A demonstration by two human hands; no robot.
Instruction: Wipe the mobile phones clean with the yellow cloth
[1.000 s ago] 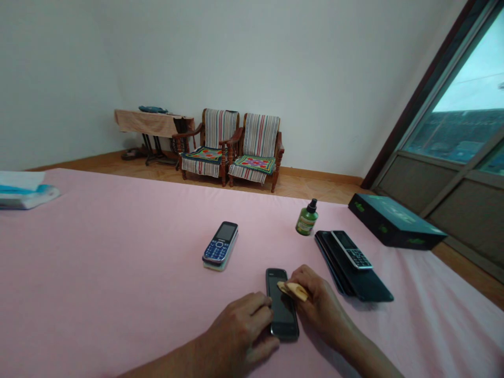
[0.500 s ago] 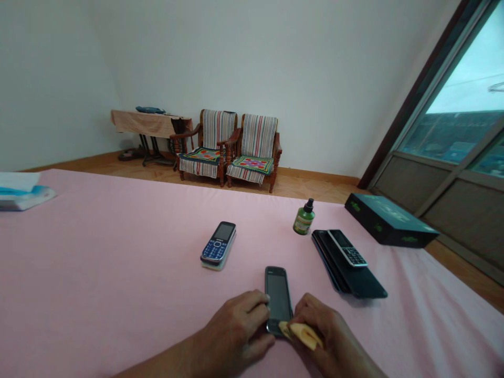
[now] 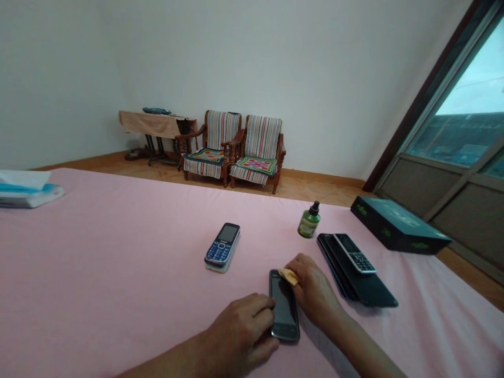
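Left hand (image 3: pixel 240 329) curled, fingers (image 3: pixel 262 310) closed over the left edge of a black touchscreen phone (image 3: pixel 284 310), holding it down. Right hand (image 3: pixel 315 286) closed in a pinch on a yellow cloth (image 3: pixel 289 276), cloth touching the top end of the phone's screen. Phone lies flat, screen up, between my two hands.

Progress as far as visible: only this phone has a hand and cloth on it. Left without a hand on them: a blue keypad phone (image 3: pixel 221 245), sitting on a pale flat item of uncertain kind, and a slim keypad phone (image 3: pixel 354 253), lying on a black flat case (image 3: pixel 364 283). Whether any has been wiped, I cannot tell.

Surface: a pink sheet (image 3: pixel 118 262), smooth, creased toward the right. Upright green spray bottle (image 3: pixel 309 222) stands beyond the black flat case, near a black box (image 3: pixel 399 226) with green markings. White and blue packet (image 3: pixel 27 195) lies at the far left.

Room: wooden floor (image 3: pixel 315 189), two wooden armchairs (image 3: pixel 232 147) with striped cushions against a white wall (image 3: pixel 236 52), a small table (image 3: pixel 155 123) under a peach cloth, and a window (image 3: pixel 460 142) on the right
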